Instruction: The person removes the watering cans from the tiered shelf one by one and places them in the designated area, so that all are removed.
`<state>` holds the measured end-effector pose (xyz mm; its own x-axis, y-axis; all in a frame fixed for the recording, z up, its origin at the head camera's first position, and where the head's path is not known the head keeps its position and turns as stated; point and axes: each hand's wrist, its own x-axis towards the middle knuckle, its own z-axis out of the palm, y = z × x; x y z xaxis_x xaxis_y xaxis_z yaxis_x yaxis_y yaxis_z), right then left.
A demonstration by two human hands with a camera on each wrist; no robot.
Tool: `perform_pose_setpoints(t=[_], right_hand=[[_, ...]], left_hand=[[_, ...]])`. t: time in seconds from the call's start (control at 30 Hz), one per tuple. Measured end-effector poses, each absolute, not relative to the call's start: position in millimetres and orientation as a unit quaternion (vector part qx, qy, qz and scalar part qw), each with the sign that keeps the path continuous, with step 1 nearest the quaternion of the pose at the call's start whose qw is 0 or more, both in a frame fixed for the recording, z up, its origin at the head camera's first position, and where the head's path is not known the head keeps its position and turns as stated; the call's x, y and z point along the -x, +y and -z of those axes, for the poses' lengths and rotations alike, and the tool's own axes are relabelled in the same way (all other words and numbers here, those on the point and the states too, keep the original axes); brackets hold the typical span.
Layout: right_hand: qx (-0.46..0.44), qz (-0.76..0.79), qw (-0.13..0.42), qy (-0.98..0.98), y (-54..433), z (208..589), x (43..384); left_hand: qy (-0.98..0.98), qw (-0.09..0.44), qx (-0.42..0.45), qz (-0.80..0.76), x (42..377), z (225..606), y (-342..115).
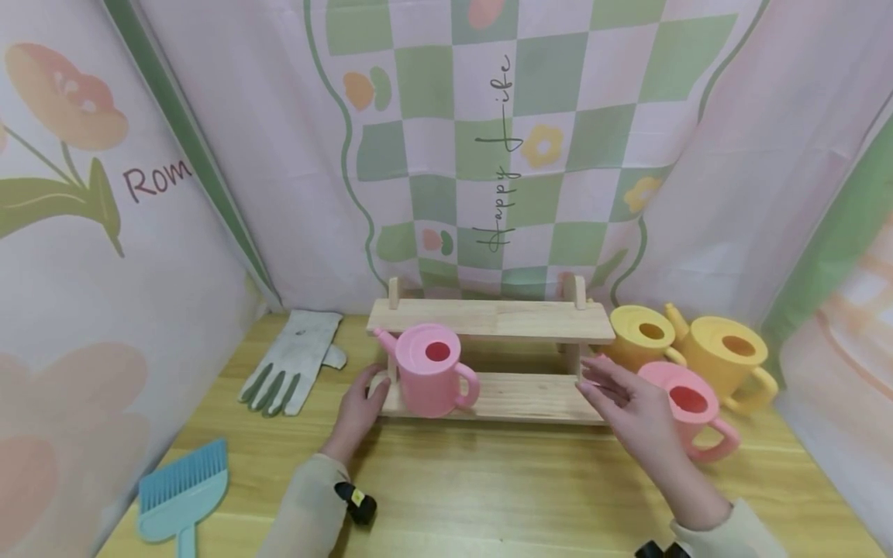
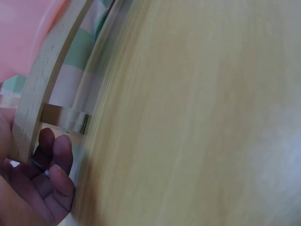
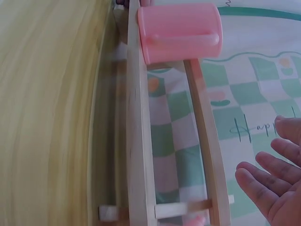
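Observation:
A two-tier wooden shelf (image 1: 488, 319) stands on the table in the head view. At the left end of its lower board sits a pink watering can (image 1: 424, 387), spout to the left and handle to the right. My left hand (image 1: 359, 403) grips that left end; in the left wrist view its fingers (image 2: 61, 153) curl under the wood. Near the shelf's right end is my right hand (image 1: 638, 411), fingers spread and nothing held. In the right wrist view its fingers (image 3: 263, 172) appear apart from the boards. A second pink watering can (image 1: 698, 428) stands just beyond it, partly hidden.
Two yellow watering cans, one beside the shelf (image 1: 628, 353) and one farther right (image 1: 711, 372), stand at the back right. A grey-white glove (image 1: 303, 349) lies left of the shelf. Closer, a blue brush (image 1: 188, 496) rests at the table's left edge. Patterned curtains (image 1: 488, 155) enclose the table.

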<state>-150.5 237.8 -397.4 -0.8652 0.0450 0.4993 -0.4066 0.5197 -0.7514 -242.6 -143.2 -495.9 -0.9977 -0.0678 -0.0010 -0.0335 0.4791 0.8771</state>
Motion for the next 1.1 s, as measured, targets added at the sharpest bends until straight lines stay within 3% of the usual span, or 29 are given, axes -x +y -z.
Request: perform_pose_setpoints(t=[0.6, 1.1], right_hand=[[-0.159, -0.452, 0.198, -0.855, 194, 396, 164], [-0.174, -0.492, 0.115, -0.845, 161, 408, 178]], left_hand=[[-0.862, 0.024, -0.024, 0.505, 244, 497, -144], [-0.859, 0.017, -0.033, 0.511, 244, 497, -143]])
